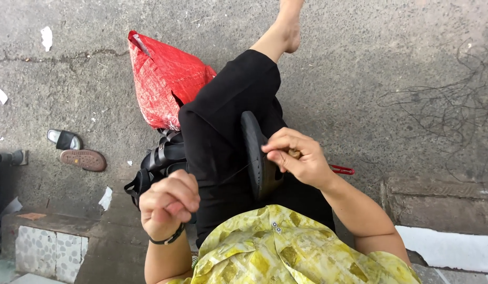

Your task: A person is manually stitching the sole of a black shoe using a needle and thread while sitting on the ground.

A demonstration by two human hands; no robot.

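A small brown tool handle (294,153) is being pinched by the closed fingers of the right hand (299,158) against a black shoe sole (257,158), which is being propped on edge on the black-trousered lap (223,121). The left hand (169,202) is being held fisted, apparently pulling a thin thread (228,174). Black sandals (159,163) and a red bag (162,79) are lying beside the leg.

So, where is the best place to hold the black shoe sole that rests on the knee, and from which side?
Probably the upper rounded end of the black shoe sole. It stands on edge against the black trouser leg, and that end is bare. Come from above, since the right hand already covers the lower part.
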